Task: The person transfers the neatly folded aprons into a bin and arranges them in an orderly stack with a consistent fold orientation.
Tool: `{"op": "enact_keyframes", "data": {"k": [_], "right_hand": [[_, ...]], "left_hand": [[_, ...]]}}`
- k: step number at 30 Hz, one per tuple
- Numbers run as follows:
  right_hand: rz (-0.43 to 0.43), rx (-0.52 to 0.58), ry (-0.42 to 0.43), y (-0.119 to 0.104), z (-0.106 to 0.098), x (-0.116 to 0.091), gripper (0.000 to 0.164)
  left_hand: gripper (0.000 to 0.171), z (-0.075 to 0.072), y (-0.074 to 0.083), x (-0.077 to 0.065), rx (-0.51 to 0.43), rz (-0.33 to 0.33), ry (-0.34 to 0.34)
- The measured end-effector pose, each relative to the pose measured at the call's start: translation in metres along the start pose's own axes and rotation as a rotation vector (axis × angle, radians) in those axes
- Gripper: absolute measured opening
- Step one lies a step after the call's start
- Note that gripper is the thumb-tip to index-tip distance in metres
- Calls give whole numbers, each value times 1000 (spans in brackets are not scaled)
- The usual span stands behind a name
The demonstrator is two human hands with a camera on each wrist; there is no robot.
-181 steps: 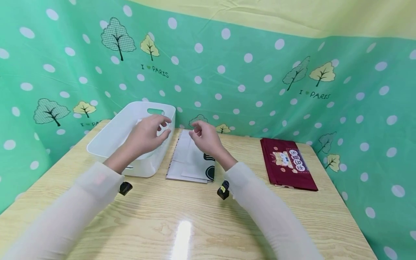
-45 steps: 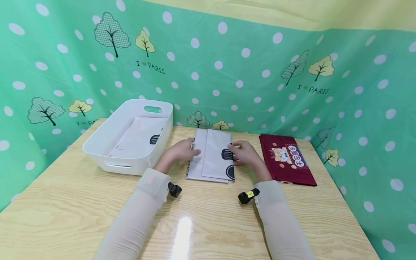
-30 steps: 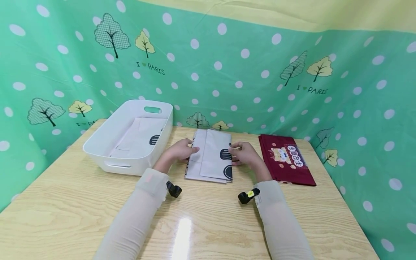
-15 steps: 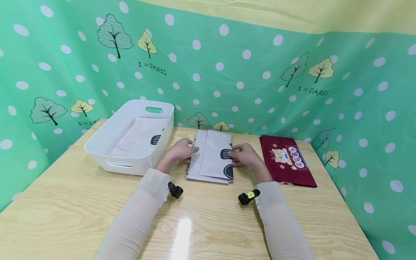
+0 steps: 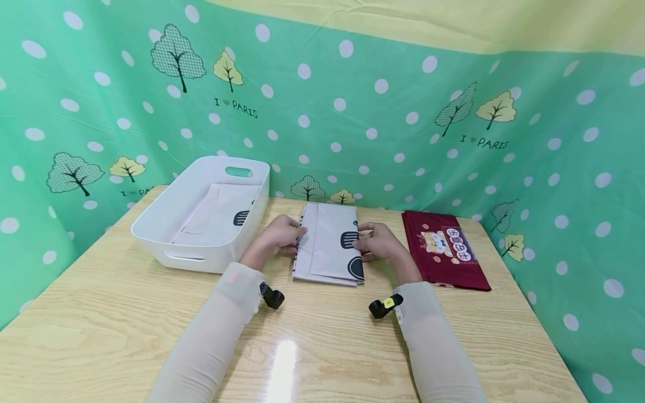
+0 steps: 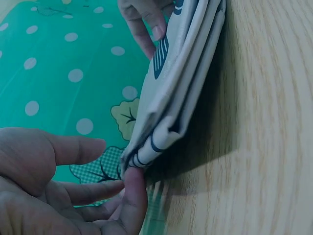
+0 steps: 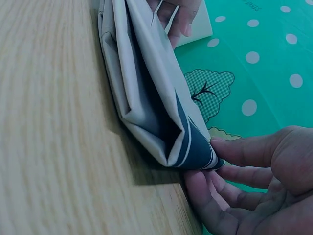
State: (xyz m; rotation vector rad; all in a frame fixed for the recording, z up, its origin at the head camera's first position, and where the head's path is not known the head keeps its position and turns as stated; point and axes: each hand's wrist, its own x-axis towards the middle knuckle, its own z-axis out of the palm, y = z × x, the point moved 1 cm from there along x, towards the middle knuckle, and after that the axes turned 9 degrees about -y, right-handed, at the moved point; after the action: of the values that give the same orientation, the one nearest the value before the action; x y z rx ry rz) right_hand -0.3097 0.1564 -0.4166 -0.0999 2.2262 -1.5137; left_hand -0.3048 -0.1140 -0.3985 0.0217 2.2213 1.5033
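Observation:
A folded white cloth [image 5: 332, 246] with dark kitchen-utensil prints lies on the table between my two hands. My left hand [image 5: 281, 232] is at its left side. In the left wrist view the fingertips [image 6: 133, 178] touch the folded edge from below, while the thumb [image 6: 80, 149] stands apart from it. At the right side, my right hand [image 5: 380, 242] pinches the cloth's edge. The right wrist view has the thumb [image 7: 239, 149] on top of the dark printed corner and fingers beneath. Several stacked layers show along the near side.
To the left stands a white plastic basket [image 5: 201, 253], with a similar folded white cloth [image 5: 221, 210] inside. A folded burgundy cloth [image 5: 443, 268] with a cartoon animal lies at the right. Green dotted curtain [image 5: 353, 140] hangs behind the wooden table [image 5: 327, 347].
Six seconds ago both hands hovered near the basket and white cloth. Since then the cloth has shifted right and the hands have reached its sides. Lately its top flap has straightened slightly.

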Motion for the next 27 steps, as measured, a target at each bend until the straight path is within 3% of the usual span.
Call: {"op": "enact_keyframes", "data": {"k": [5,15,27], "right_hand": [[-13,13,-13,-1,1,-2,55],[-17,54,-57,-4,2,-3,63],[-37,12,-43,-4,5,-1,65]], "left_hand": [[42,0,0,-1,-25,-12,-2],[46,1,1,0,56,-29,38],[46,4,1,0,51,-36,46]]}}
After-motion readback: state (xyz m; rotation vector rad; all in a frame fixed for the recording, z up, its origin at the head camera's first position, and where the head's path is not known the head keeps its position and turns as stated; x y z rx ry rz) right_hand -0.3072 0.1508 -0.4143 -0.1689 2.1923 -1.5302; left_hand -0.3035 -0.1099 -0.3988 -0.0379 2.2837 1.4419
